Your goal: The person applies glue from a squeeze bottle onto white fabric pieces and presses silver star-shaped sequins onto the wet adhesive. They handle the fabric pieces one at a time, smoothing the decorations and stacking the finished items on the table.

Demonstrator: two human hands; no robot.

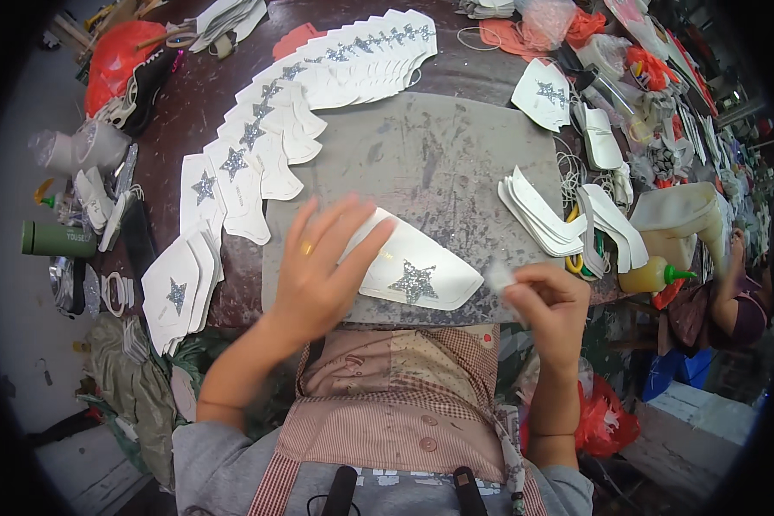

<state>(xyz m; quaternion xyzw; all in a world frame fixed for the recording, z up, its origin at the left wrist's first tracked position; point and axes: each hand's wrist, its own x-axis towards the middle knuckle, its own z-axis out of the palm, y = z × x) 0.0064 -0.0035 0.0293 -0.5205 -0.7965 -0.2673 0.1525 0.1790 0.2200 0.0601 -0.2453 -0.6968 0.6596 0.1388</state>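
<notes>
A white shoe-upper piece (443,273) with a glittery silver star lies on the grey work mat in front of me. My left hand (322,267), a ring on one finger, is spread over the piece's left end, partly hiding it. My right hand (552,301) is closed in a pinch on a small whitish strip (500,277), just off the piece's right tip. That strip is blurred, so its kind is unclear. A long fanned row of matching star pieces (251,135) curves along the mat's left and far sides.
The grey mat (439,146) covers the table's middle. To the right are stacked white curved pieces (537,215), scissors (574,262), a green-tipped bottle (654,275) and a plastic container (679,215). A green flask (56,239) and dark shoe (150,90) stand left. Someone else sits far right.
</notes>
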